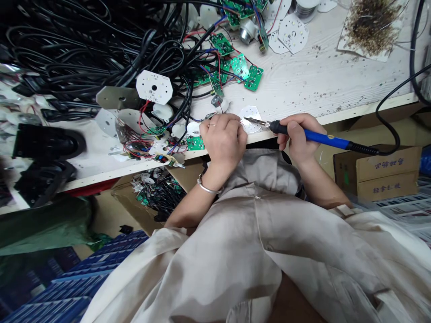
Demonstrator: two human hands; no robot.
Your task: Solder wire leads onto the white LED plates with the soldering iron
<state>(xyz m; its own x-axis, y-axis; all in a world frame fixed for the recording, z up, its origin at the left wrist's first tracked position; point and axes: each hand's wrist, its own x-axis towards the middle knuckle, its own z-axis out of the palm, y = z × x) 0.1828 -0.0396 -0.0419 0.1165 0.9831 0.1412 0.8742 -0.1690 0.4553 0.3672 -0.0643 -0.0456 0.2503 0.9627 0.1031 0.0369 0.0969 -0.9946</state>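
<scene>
In my right hand (299, 137) is a soldering iron (332, 140) with a blue and black handle, pointing left. Its metal tip lies over a white octagonal LED board (251, 117) at the bench's front edge; I cannot tell whether it touches. My left hand (225, 139) rests closed, fingers curled, just left of that board. Whatever its fingertips hold is hidden beneath them. Close to the left hand are a small motor (217, 101), a white round part (193, 129) and a green circuit board (195, 143).
Bundled black cables (101, 54) cover the bench's left side. Green circuit boards (254, 78) with wires lie behind my hands. More LED boards (293, 33) and a solder spool (305, 9) sit farther back. A stained pad (372, 27) is at right, near the iron's cord (380, 112).
</scene>
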